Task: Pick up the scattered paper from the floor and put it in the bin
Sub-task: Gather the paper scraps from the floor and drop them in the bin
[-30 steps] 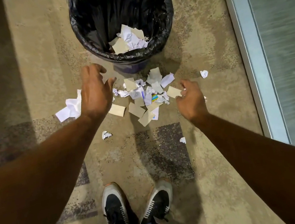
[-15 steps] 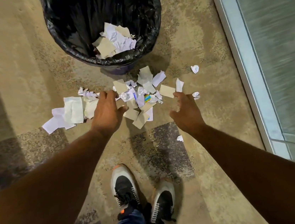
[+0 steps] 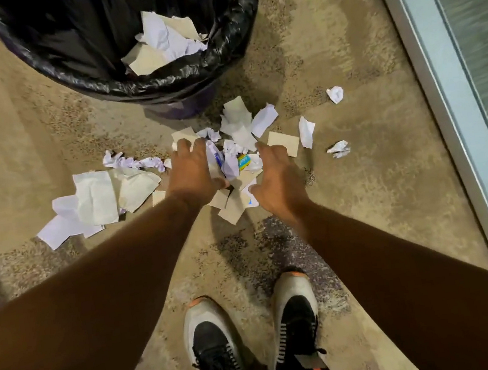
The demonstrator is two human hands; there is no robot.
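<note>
The scattered paper [image 3: 239,142] lies in a loose heap on the floor [image 3: 361,201] just in front of the bin [image 3: 163,85] — white scraps, tan torn pieces and one small bit with blue and yellow print. Both hands reach down onto this heap. The left hand [image 3: 193,172] rests palm-down on its left edge with fingers spread wide; the right hand [image 3: 277,179] is on its right edge, fingers open and curved over the scraps. Neither has closed on anything. More paper spreads to the left: a large creased tan sheet [image 3: 105,195] overlapping white sheets, with crumpled white bits just above it. To the right, well apart from the heap, lie three small white crumpled pieces [image 3: 334,95]. The bin, lined with a black bag, already holds tan and white paper [image 3: 164,45]. Nearer the camera stand two black and grey shoes [image 3: 252,337] — toes towards the heap. A metal-framed glass panel [image 3: 456,97] runs along the right side.
</note>
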